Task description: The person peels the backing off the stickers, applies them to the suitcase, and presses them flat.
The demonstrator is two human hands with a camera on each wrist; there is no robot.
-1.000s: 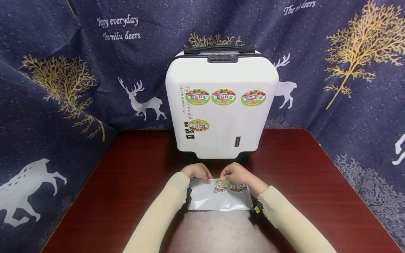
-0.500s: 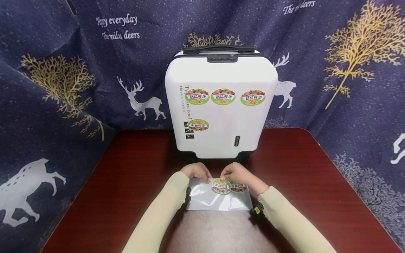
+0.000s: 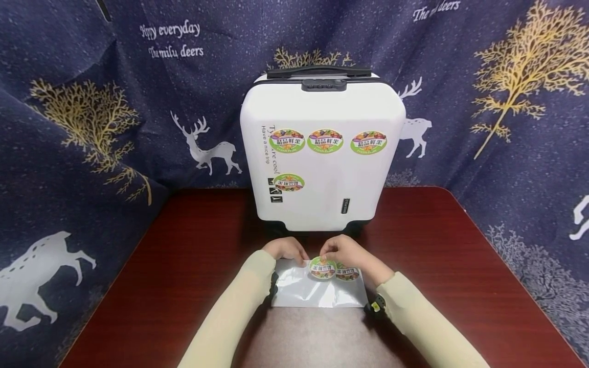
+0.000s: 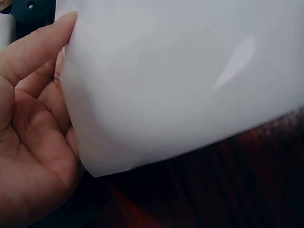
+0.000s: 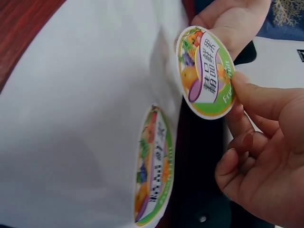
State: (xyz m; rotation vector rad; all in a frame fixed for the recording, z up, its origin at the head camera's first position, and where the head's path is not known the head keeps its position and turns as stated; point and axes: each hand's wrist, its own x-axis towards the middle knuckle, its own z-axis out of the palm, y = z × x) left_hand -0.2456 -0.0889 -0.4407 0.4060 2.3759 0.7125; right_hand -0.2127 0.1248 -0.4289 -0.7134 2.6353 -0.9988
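Observation:
My right hand (image 3: 342,250) pinches the edge of an oval fruit sticker (image 5: 205,71) between thumb and fingers. In the right wrist view this sticker stands away from the glossy white backing sheet (image 5: 90,109). A second fruit sticker (image 5: 154,166) lies flat on the sheet near its far edge. My left hand (image 4: 35,109) holds the sheet by its edge, thumb on the near face and fingers behind. In the head view the sheet (image 3: 299,294) is below both hands, and the pinched sticker (image 3: 322,269) overlaps its top edge.
A white suitcase (image 3: 322,174) with a black handle stands upright behind the hands on the dark red table (image 3: 193,245). Several fruit stickers (image 3: 325,141) are on its front, one of them upside down. A dark blue deer-print cloth (image 3: 202,92) hangs behind.
The sticker in my right hand has come away from the sheet, turning to face the camera more and shifting slightly left. My left hand keeps its place on the sheet.

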